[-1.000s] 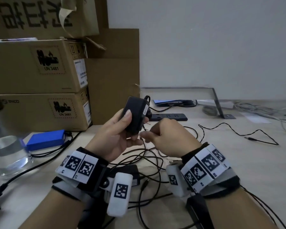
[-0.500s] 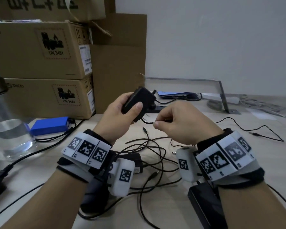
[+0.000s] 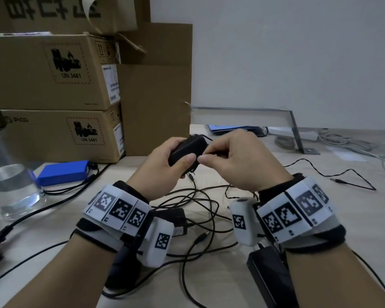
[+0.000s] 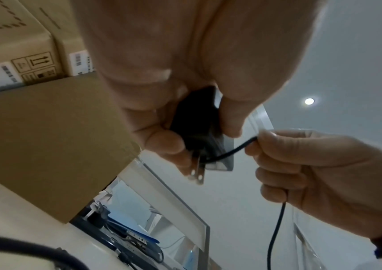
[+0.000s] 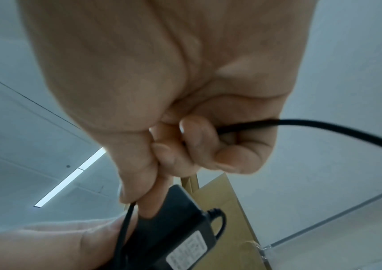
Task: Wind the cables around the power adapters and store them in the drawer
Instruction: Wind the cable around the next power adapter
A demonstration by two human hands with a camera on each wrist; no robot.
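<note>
My left hand (image 3: 165,161) grips a small black power adapter (image 3: 185,147) above the table, thumb on its near side. In the left wrist view the adapter (image 4: 194,120) shows its two metal prongs (image 4: 198,173) pointing away. My right hand (image 3: 238,156) pinches the adapter's thin black cable (image 4: 229,151) right beside the adapter; the cable (image 5: 324,127) runs through its curled fingers. The adapter's label (image 5: 185,250) shows in the right wrist view. A tangle of loose black cables (image 3: 200,210) and another adapter (image 3: 176,218) lie on the table below my hands.
Stacked cardboard boxes (image 3: 53,90) stand at the back left. A glass of water (image 3: 9,192) and a blue pack (image 3: 62,172) sit on the left. A black power brick (image 3: 269,274) lies under my right wrist. A metal bracket (image 3: 296,130) and more cables lie at the back right.
The adapter has tipped from upright to lying flatter in my left hand. My right hand has moved up with the cable to the adapter's right side.
</note>
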